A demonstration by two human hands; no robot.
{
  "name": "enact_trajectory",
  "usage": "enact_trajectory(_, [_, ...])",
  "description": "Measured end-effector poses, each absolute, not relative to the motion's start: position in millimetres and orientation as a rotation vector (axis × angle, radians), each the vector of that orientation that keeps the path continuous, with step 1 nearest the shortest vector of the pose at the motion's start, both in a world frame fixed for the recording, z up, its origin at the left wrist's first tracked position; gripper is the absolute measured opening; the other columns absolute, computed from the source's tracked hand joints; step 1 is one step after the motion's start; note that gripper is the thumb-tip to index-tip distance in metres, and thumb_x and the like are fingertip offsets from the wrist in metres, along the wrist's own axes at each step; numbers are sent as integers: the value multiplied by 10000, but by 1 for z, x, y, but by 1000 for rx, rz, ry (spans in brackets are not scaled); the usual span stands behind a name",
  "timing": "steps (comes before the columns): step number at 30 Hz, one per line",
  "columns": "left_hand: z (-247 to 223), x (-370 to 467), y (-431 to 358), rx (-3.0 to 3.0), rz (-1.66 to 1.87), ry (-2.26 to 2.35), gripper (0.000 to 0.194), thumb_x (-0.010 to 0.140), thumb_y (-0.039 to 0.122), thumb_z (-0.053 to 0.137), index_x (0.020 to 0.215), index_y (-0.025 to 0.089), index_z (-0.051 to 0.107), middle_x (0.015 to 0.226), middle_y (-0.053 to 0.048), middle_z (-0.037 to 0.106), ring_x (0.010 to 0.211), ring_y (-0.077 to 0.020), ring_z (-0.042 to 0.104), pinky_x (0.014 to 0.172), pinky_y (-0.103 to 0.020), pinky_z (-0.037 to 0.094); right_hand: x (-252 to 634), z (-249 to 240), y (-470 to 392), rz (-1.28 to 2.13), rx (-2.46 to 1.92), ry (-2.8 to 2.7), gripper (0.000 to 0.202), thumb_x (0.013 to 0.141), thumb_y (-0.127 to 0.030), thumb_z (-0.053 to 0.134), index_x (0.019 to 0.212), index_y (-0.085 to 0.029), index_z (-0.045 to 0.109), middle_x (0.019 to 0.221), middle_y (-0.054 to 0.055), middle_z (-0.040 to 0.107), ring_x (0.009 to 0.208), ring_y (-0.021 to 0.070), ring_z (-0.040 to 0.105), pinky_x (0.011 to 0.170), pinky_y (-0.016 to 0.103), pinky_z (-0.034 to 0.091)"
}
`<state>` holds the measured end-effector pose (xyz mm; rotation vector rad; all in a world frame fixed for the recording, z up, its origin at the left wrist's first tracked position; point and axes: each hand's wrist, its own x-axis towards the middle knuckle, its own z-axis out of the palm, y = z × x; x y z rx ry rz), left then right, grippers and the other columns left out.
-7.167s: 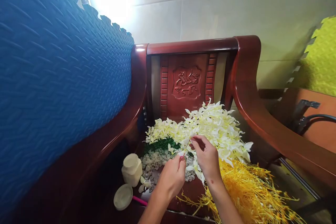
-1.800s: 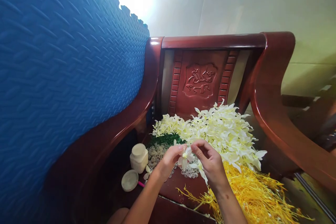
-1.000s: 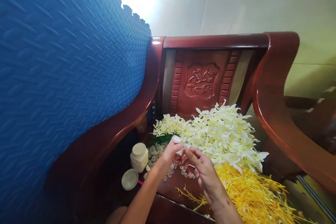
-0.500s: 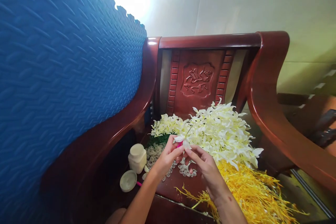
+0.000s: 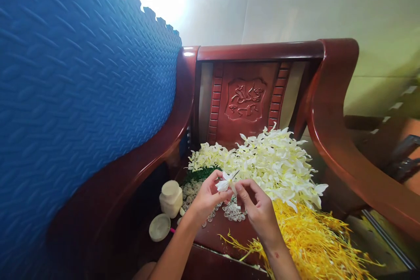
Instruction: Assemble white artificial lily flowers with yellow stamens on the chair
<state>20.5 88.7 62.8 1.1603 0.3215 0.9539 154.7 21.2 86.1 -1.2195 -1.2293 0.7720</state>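
Observation:
My left hand (image 5: 206,197) is closed on a white artificial flower (image 5: 224,183), gripping it between thumb and fingers above the seat. A thin dark stem sticks up from the flower toward the upper right. My right hand (image 5: 257,203) pinches a pale petal at the flower's right side, its thumb and index finger pressed together. Beneath the hands lie small pale openwork pieces (image 5: 234,211). Just behind rises a heap of white artificial flowers (image 5: 275,166), with a smaller heap of white blossoms (image 5: 210,156) to its left.
Yellow artificial strands (image 5: 315,240) spread at the right front of the wooden seat (image 5: 219,234). An off-white jar (image 5: 171,200) stands at the left, a round lid (image 5: 159,227) in front of it. Dark red armrests (image 5: 334,153) flank the seat; a blue foam mat (image 5: 98,96) rises at the left.
The flower has turned in my hands, and the pink bit that showed by it is now out of sight. My right hand has shifted its pinch on the petal.

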Motion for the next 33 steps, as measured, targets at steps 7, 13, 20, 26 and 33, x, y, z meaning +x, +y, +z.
enact_trajectory(7, [69,17,87,1121,942,329,407,724,258,782,950,175,454,734,21,578,612,-69,511,589,-193,423,152,94,16,670,-1240,-1319,286,890,-477,535,789,-212,569,697,4,548,609,141,468,553,254,353])
enact_trajectory(13, [75,12,82,1075,865,285,466,664,296,826,948,181,476,730,21,572,605,-78,520,558,-188,435,150,105,9,753,-1171,-1252,346,883,-515,521,709,-215,522,615,-23,435,592,141,430,568,258,346])
enact_trajectory(20, [74,10,81,1084,822,192,461,666,313,823,920,174,464,698,24,558,543,-62,486,502,-178,390,150,107,6,847,-1132,-1199,347,870,-520,537,710,-212,523,615,-24,445,588,139,425,577,259,329])
enact_trajectory(26, [75,8,80,1112,784,203,525,639,376,831,928,182,439,677,27,557,532,-67,480,501,-185,359,150,104,8,850,-1128,-1157,350,860,-536,544,714,-218,518,599,-27,441,574,143,420,577,262,338])
enact_trajectory(33, [77,8,78,1085,776,178,505,635,364,818,929,185,448,711,11,551,561,-77,472,525,-196,344,149,105,7,871,-1122,-1142,337,856,-530,554,725,-220,526,592,-30,435,572,141,417,569,260,338])
